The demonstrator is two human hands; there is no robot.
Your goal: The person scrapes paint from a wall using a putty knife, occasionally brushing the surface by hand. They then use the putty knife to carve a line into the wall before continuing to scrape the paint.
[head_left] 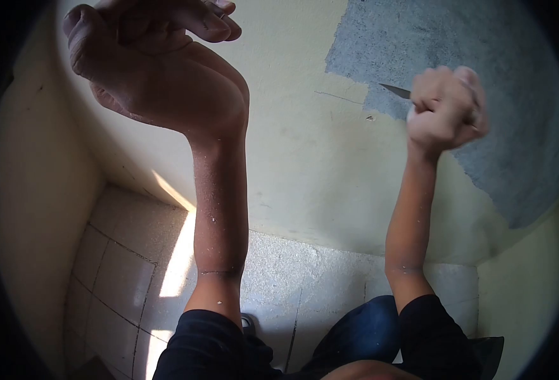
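My right hand is closed in a fist around a knife, in front of the wall. The thin, pointed metal blade sticks out to the left; the fingers hide its handle. Behind it, the pale painted wall has a large bare grey patch with a ragged edge. Raised at the upper left is my left hand, in shadow and close to the camera. Its fingers are loosely bent and apart, with nothing seen in them. The top of that hand is cut off by the frame.
White floor tiles lie below, with pale dust and crumbs along the wall's foot. Side walls close in at left and right. A strip of sunlight crosses the floor. My knee is near the wall.
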